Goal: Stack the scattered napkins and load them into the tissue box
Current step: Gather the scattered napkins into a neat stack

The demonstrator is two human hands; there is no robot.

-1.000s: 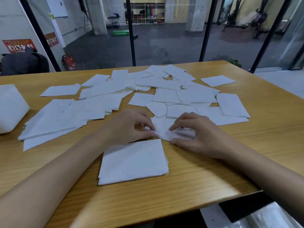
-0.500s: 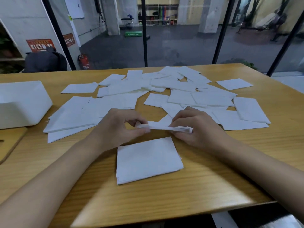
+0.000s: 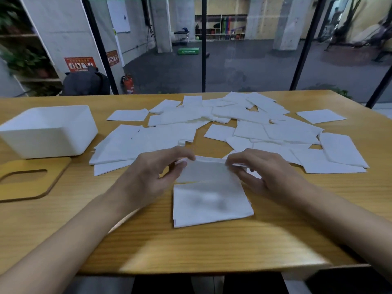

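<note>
Head view: a single napkin [image 3: 203, 171] is held up by its top edge between the two hands, just above the far edge of the stack [image 3: 212, 205]. Its left corner is pinched by the thumb and fingertips of the left hand [image 3: 152, 177], and its right corner by those of the right hand [image 3: 262, 172]. The napkin hangs between the hands, and its lower edge reaches the far edge of the stack. Whether contact is made there cannot be told, because of blur. The stack is laid flat on the table [image 3: 191, 251], between the two forearms. The scattered napkins [image 3: 265, 130] are spread across the table beyond the hands, many of them overlapping. The tissue box [image 3: 48, 132], white and open-topped, is set at the far left, well apart from the left hand. A wooden board [image 3: 51, 179] with an oblong slot is laid flat just in front of it.
</note>
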